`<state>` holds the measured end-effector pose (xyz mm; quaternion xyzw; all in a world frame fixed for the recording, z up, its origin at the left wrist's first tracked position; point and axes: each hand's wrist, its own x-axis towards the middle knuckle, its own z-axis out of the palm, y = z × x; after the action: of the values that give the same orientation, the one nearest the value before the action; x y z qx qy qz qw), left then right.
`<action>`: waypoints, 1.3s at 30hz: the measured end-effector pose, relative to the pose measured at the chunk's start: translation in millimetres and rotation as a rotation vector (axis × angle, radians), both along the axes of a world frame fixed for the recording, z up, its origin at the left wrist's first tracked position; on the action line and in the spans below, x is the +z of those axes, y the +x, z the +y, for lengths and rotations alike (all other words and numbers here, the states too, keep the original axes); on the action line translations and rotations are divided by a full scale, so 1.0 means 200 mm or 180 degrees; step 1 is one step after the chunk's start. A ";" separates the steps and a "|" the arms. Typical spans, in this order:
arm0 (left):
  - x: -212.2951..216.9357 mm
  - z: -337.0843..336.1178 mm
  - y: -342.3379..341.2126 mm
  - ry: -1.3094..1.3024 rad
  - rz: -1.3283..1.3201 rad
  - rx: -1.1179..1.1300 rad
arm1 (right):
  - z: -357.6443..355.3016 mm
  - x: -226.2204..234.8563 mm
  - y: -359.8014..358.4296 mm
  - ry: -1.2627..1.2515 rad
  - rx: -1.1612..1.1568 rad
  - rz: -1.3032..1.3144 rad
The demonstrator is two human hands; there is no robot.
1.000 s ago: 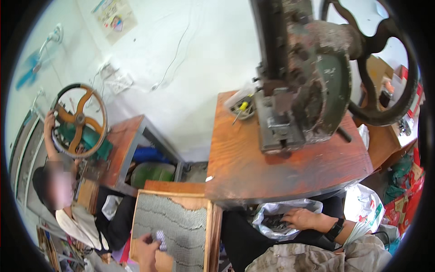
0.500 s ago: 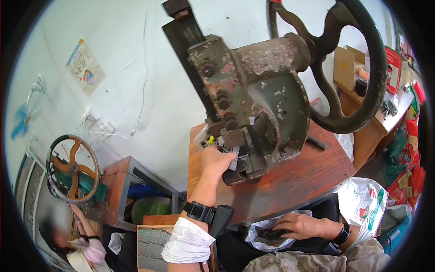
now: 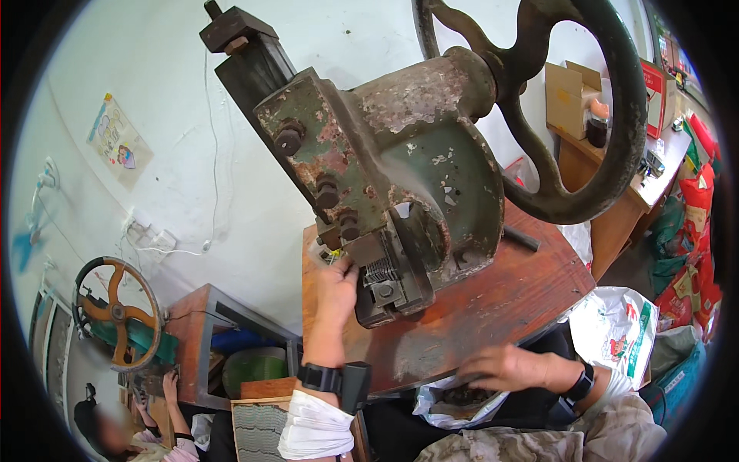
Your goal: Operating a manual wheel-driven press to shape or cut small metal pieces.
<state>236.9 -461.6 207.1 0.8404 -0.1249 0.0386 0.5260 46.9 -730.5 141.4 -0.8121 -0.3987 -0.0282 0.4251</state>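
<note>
My left hand (image 3: 336, 289) is at the bed of a heavy old green press (image 3: 400, 154), on its left side. Its fingers are bent and closed, their tips partly hidden; what they hold cannot be made out. Close to the fingertips is a small yellow piece (image 3: 332, 254). A ridged grey metal piece (image 3: 380, 271) lies in the die (image 3: 385, 292), right of my thumb. Over a plastic bag (image 3: 431, 404) of small dark pieces (image 3: 462, 396) on my lap, my right hand (image 3: 508, 368) hangs with fingers stretched out, somewhat blurred, with no held thing showing.
The press stands on a reddish wooden table (image 3: 531, 273), its big handwheel (image 3: 531, 146) at upper right. A box of wavy grey strips (image 3: 260, 431) is lower left. Beyond, another person (image 3: 115, 431) works by a second handwheel (image 3: 118, 312). A white bag (image 3: 616, 331) lies at right.
My left hand has drawn left and slightly down from the ridged piece, which now shows in the die. The right hand has risen a little from the bag. The whole view has shifted.
</note>
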 end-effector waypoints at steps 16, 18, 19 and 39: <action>-0.21 -0.03 0.03 -0.0125 -0.1056 0.0052 | 0.43 0.29 0.79 0.0386 -0.2000 -0.1190; -0.19 -0.06 0.02 0.0010 -0.1019 0.0134 | 0.45 0.30 0.77 0.0193 -0.2338 -0.1076; -0.18 -0.07 0.01 0.0169 -0.0989 0.0226 | 0.45 0.30 0.78 0.0176 -0.2343 -0.1079; -0.13 -0.11 -0.05 0.0816 -0.0361 -0.0218 | -0.62 1.69 0.15 -0.0007 -0.4525 -0.3345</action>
<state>227.2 -483.1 181.2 0.8924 -0.1870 0.0518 0.4074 77.3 -854.3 479.5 -0.7504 0.0566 -0.6550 0.0680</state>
